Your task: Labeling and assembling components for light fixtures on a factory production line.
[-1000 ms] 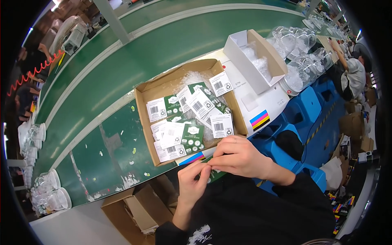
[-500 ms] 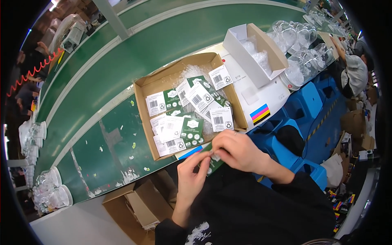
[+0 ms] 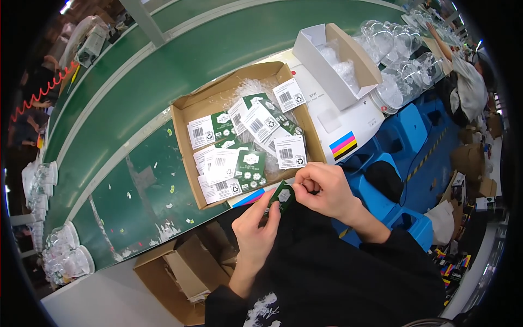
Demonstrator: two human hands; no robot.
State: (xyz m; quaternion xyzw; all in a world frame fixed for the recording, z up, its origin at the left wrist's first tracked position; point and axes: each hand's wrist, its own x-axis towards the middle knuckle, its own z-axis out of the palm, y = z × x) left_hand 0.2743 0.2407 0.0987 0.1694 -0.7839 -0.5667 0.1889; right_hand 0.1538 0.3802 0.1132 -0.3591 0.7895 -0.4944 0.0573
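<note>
My left hand (image 3: pixel 255 230) pinches a small green printed card (image 3: pixel 283 196) between thumb and fingers, just off the near edge of the bench. Close against the card's right edge, my right hand (image 3: pixel 330 192) has its fingers curled in a pinch; what lies between them is too small to make out. Beyond both hands sits a shallow cardboard tray (image 3: pixel 187 170). Inside it, green-and-white folded cards (image 3: pixel 222 165) lie overlapping, along with crinkled clear plastic bags (image 3: pixel 248 88).
A white open box (image 3: pixel 342 98) of clear plastic stands behind the tray on the right. Clear domes (image 3: pixel 400 90) are grouped beyond it. Blue plastic stools (image 3: pixel 409 131) stand at right, open cardboard boxes (image 3: pixel 182 280) below the green bench (image 3: pixel 147 218). Another person (image 3: pixel 469 87) is at far right.
My hands have drawn slightly apart, and the green card between them now shows more of its face, tilted up. The right hand has moved slightly up and right. The whole view has shifted a little.
</note>
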